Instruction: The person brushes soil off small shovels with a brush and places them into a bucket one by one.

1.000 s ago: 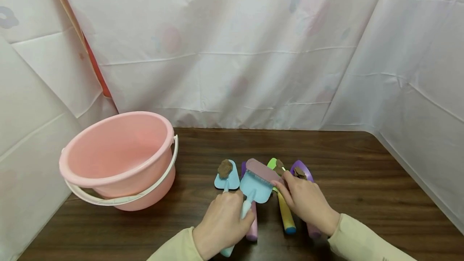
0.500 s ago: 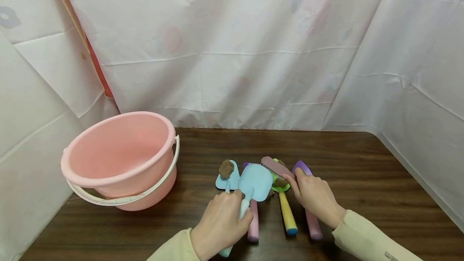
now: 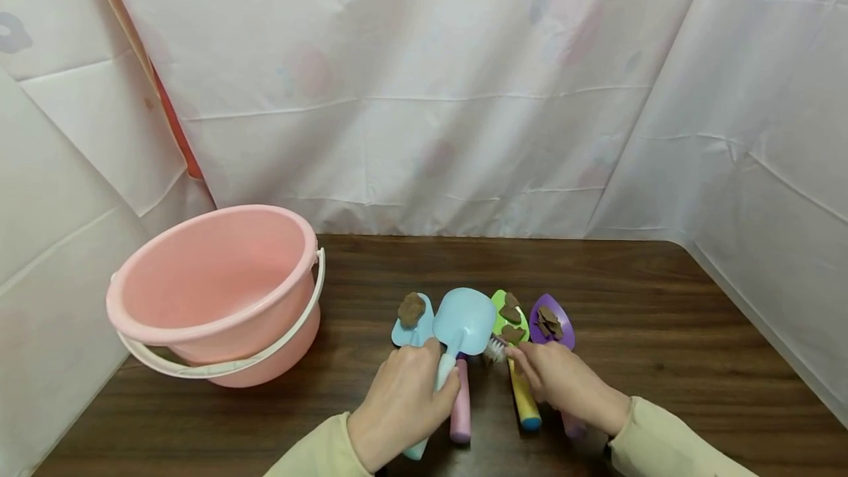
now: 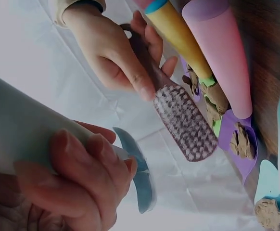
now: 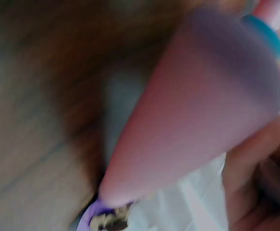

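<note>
My left hand (image 3: 405, 396) grips a light blue trowel (image 3: 465, 315) by its handle, its bare blade over another trowel with a pink handle (image 3: 460, 407). In my right hand (image 3: 563, 383) is a scrub brush (image 4: 185, 125) with a dull pink back and white bristles. Those bristles (image 3: 495, 349) show at the lower right edge of the blue blade. To the left lies a second light blue trowel (image 3: 425, 324) with a brown lump (image 3: 411, 308) on it. A green trowel (image 3: 500, 303) and a purple trowel (image 3: 562, 314) hold brown flat pieces beside my right hand.
A pink bucket (image 3: 218, 271) with a white handle (image 3: 252, 361) stands at the left of the dark wooden table (image 3: 623, 278). White patterned sheeting (image 3: 411, 138) hangs behind and along both sides.
The brush has moved off the blue blade, first right, then down toward me, and has turned so its bristles show. The held trowel's blade has shifted slightly up. The bucket stays put.
</note>
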### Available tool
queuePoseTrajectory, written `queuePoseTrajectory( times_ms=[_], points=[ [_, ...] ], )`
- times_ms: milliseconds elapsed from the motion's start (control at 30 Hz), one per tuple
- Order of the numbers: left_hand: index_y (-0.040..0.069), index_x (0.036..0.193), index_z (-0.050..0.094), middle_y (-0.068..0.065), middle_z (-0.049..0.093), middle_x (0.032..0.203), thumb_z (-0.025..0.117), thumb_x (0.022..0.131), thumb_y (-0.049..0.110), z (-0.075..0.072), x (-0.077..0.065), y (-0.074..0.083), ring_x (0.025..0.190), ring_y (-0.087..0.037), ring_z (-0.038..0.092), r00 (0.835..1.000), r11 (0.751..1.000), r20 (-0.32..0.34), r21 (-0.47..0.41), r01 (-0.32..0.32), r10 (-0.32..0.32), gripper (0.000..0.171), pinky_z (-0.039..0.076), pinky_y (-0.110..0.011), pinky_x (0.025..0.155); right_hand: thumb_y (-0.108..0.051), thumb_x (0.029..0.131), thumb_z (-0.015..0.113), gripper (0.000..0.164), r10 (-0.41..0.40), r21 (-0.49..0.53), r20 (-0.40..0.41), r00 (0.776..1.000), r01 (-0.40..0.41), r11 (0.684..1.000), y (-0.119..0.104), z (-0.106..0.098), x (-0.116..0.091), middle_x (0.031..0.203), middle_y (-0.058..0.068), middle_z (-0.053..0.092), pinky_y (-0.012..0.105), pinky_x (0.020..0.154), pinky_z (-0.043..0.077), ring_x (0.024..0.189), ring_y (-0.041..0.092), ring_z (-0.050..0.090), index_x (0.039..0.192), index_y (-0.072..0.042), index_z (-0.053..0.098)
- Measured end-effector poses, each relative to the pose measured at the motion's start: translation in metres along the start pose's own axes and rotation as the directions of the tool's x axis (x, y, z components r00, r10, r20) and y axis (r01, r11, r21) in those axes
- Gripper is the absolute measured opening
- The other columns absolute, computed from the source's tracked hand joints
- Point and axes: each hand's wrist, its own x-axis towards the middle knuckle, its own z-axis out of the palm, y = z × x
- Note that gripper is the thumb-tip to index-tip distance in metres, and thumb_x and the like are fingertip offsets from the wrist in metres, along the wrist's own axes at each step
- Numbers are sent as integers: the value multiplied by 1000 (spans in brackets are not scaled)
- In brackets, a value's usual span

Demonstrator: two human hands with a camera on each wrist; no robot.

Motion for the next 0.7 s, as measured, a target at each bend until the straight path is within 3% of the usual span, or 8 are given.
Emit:
queuePoseTrajectory(
  times_ms=[67,133,333,533,633,700],
  points=[
    [11,69,50,8,39,52,65,83,17,0,0,0,42,0,36,1000,1000,2,-8,7,-7,21,29,-18,38,-32,102,42,36,-27,162,91,996,12,987,-3,0,-1,48,-9,47,21,35,40,34,-3,40,78,-9,57],
    [10,70,51,8,40,52,65,83,17,0,1,1,42,0,36,1000,1000,9,-11,13,-13,20,29,-17,38,-34,101,42,37,-49,307,174,983,-7,952,-6,1,-1,49,-8,51,24,31,41,31,-1,41,83,-7,58],
    [9,73,53,8,41,52,65,83,18,0,0,0,42,1,37,1000,1000,28,-29,7,-6,18,30,-16,38,-30,104,37,39,-150,603,332,931,-87,793,-9,2,1,57,-5,52,35,29,43,33,1,42,98,3,57],
    [9,75,55,9,42,53,64,84,16,0,0,0,42,4,37,999,998,43,-68,-11,13,15,31,-14,38,-27,105,32,46,-233,758,389,891,-166,631,-3,-2,6,61,-2,53,25,31,42,37,0,44,107,17,47],
    [10,73,54,9,41,54,65,84,15,0,1,1,42,4,36,999,998,37,-64,-17,19,16,30,-14,38,-26,105,32,48,-234,781,382,894,-177,599,0,-7,9,62,-2,52,22,32,41,37,-1,43,106,20,44],
    [10,73,54,9,41,54,65,84,15,0,1,1,42,4,36,999,998,36,-60,-24,26,16,30,-13,38,-25,105,33,47,-225,782,362,905,-164,601,3,-10,11,61,-2,51,23,31,40,37,0,42,105,20,44]
  ],
)
